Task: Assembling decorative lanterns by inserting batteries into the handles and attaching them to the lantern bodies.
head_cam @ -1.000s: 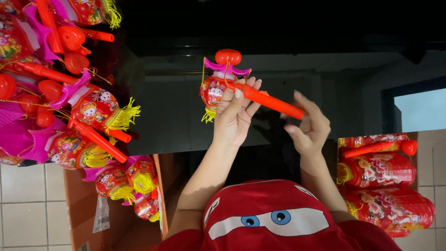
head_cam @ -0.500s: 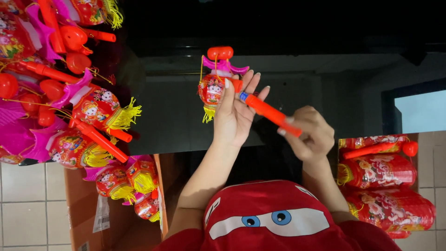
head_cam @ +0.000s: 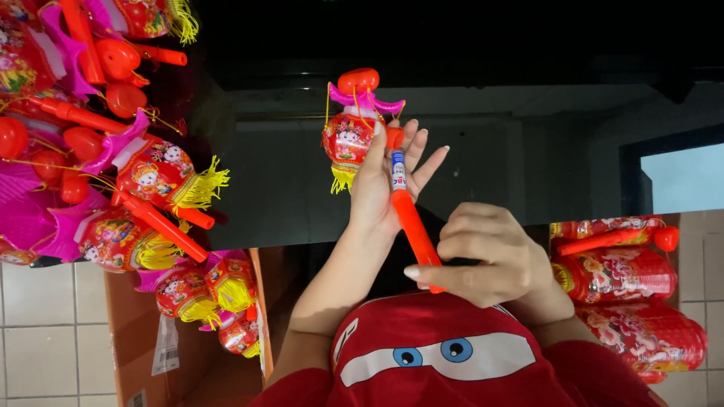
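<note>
Since half a second ago, stick (head_cam: 411,222) swung near-vertical; right hand (head_cam: 494,256) slid closer along it. Head view: right grip closed on the stick's lower end, left hand (head_cam: 381,188) fingers spread, propping the upper end. Lantern (head_cam: 351,136) dangles just beyond left fingertips. Best to keep the stick steady so the lantern won't swing. String attachment is hard to make out.
</note>
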